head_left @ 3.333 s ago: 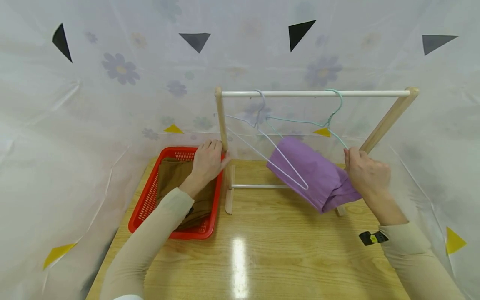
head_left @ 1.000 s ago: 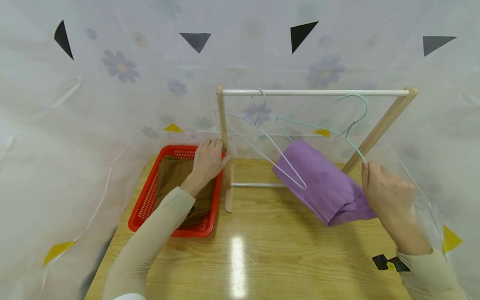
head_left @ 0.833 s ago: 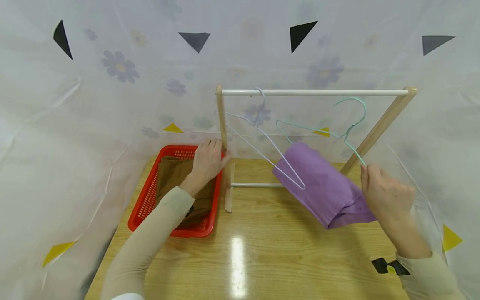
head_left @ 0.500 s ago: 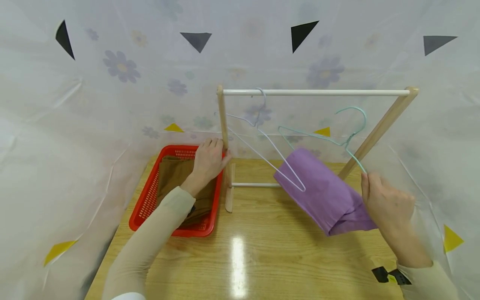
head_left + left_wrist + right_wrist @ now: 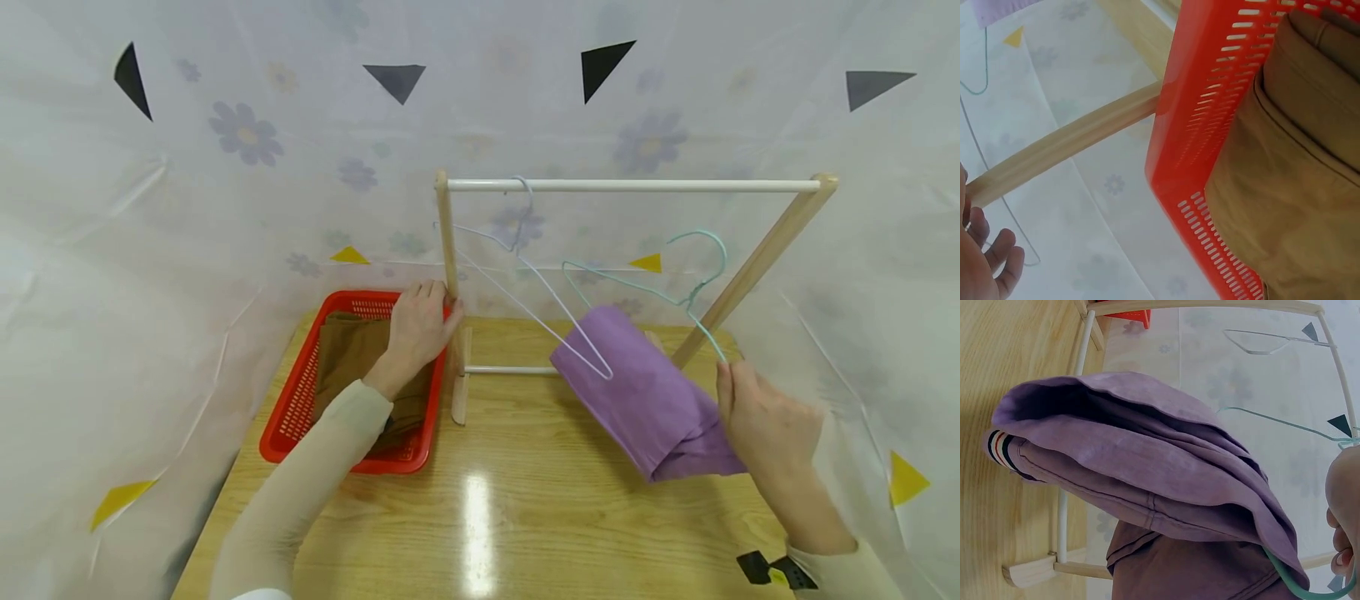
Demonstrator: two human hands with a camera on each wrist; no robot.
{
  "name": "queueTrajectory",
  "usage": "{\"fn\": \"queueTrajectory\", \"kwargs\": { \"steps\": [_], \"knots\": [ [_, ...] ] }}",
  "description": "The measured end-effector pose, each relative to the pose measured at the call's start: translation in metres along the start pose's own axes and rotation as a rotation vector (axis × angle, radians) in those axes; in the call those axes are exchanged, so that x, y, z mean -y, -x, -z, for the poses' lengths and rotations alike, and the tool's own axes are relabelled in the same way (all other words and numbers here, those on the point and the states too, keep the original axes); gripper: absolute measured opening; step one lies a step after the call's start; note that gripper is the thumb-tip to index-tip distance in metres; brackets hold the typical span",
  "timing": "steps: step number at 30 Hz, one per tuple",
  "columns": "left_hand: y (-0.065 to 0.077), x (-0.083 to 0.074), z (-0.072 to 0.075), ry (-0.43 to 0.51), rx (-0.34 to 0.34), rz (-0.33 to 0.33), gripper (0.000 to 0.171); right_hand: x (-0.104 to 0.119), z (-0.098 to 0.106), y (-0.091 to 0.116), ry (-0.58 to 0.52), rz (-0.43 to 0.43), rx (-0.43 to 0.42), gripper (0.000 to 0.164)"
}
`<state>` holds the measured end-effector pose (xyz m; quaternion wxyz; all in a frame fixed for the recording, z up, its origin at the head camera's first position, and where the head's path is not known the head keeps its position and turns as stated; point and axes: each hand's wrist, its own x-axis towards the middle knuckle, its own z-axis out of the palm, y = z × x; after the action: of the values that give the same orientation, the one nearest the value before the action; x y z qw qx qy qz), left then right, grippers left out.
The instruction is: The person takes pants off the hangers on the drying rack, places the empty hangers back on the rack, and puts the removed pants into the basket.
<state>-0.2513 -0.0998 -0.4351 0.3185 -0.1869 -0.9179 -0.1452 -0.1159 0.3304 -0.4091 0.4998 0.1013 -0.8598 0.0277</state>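
Note:
My right hand [image 5: 772, 421] pinches the right end of a mint-green wire hanger [image 5: 686, 296]. Its hook stands free below the white rail. Folded purple trousers [image 5: 645, 400] hang over the hanger, tilted down to the right; in the right wrist view the trousers [image 5: 1135, 462] show open folds and a striped tab. With fingers behind and thumb in front, my left hand [image 5: 420, 329] holds the left wooden post of the clothes rack [image 5: 447, 242]. In the left wrist view its curled fingers [image 5: 1010, 265] show beside the post [image 5: 1072, 140].
A pale lilac wire hanger [image 5: 543, 287] still hangs on the rail, in front of part of the trousers. Left of the rack, a red basket [image 5: 292, 400] contains folded brown cloth [image 5: 345, 350]. All stands on a wooden table [image 5: 555, 517], with white flowered sheeting behind.
The green hanger has come off the rail and moved right, then sunk lower with the purple trousers, carried by my right hand. My left hand has stayed on the post.

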Motion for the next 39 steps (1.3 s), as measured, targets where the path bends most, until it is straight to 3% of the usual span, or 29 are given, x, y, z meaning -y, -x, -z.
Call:
{"fn": "queueTrajectory", "kwargs": {
  "steps": [8,13,24,29,34,39],
  "knots": [
    [0.011,-0.015,0.002,0.105,0.013,0.145,0.027,0.004,0.004,0.005,-0.023,-0.028,0.013,0.056],
    [0.022,-0.027,0.009,0.203,0.086,0.267,0.027,0.004,0.006,0.011,-0.045,-0.058,0.043,0.057],
    [0.052,-0.06,0.01,0.61,0.163,0.442,0.029,0.009,0.01,0.018,-0.091,-0.128,0.121,0.06],
    [0.064,-0.077,-0.003,0.8,0.215,0.551,0.026,0.01,0.011,0.019,-0.101,-0.111,0.129,0.059],
    [0.076,-0.092,-0.024,1.021,0.315,0.691,0.032,0.012,0.013,0.019,-0.107,-0.114,0.137,0.059],
    [0.085,-0.105,-0.043,1.184,0.406,0.83,0.04,0.016,0.016,0.019,-0.11,-0.114,0.155,0.059]
  ]
}}
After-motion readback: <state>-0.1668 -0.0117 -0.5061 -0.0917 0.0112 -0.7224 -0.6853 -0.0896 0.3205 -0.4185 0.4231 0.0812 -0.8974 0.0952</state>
